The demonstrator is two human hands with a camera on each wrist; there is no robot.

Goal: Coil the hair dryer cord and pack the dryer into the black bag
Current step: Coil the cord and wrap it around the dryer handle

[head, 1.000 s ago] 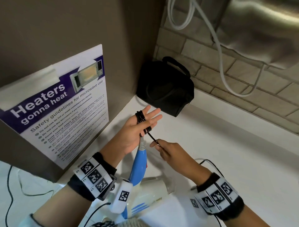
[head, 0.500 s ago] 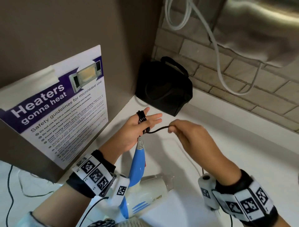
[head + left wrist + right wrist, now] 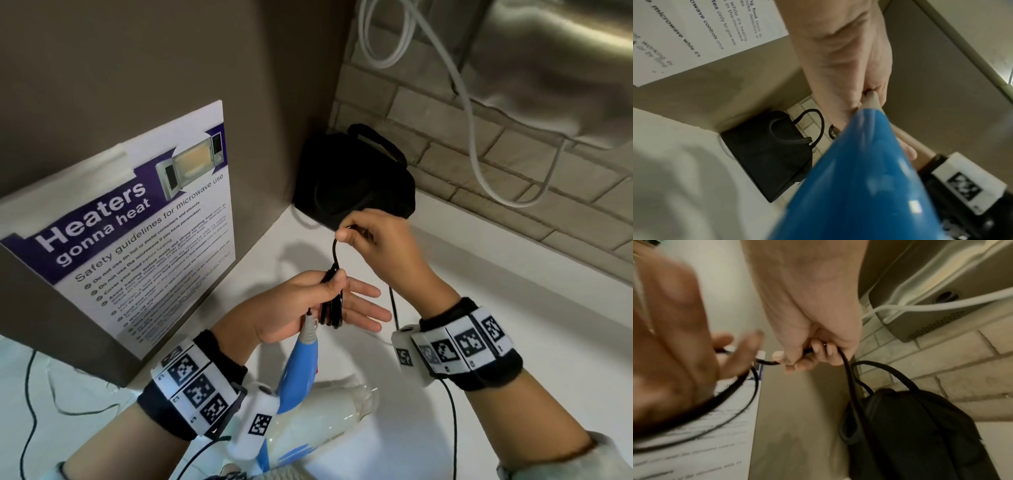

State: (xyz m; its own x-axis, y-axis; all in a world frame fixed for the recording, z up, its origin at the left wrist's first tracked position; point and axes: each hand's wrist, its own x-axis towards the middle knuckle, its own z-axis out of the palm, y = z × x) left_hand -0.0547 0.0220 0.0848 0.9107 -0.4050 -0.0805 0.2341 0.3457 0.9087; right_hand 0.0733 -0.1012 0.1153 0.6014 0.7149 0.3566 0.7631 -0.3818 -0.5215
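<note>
Since a moment ago the right hand [image 3: 373,240] has been rising from beside the left fingers toward the black bag [image 3: 356,178], drawing the cord [image 3: 335,251] upward. Its grip is pinching the cord between thumb and curled fingers. The left hand [image 3: 308,308] is lying with fingers straight, cord loops wound around them and the thumb pressing the loops. The hair dryer [image 3: 308,421] is lying on the white bench [image 3: 513,308] below the hands, its blue handle reaching up to the left palm.
</note>
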